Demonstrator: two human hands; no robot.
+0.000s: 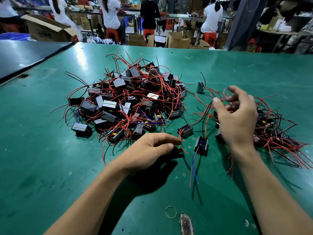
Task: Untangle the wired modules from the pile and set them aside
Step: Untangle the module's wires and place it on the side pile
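A big tangled pile of black wired modules point(128, 99) with red, black and blue leads lies mid-table. A smaller set-aside heap point(274, 131) lies to the right. Between them sit loose modules: one point(185, 130) near my left fingertips, another point(201, 145) with a blue lead, and one point(200, 87) further back. My left hand point(149, 150) is low over the table, thumb and forefinger pinching a red wire point(182, 141) that runs to the near module. My right hand point(237, 119) hovers blurred over the left edge of the small heap, fingers spread and holding nothing.
The green table point(50, 167) carries a yellow rubber band point(171, 212) and a worn patch point(186, 224) near its front edge. A dark table point(25, 55) adjoins at the far left. Beyond the far edge stand cardboard boxes point(177, 39) and seated people point(110, 12).
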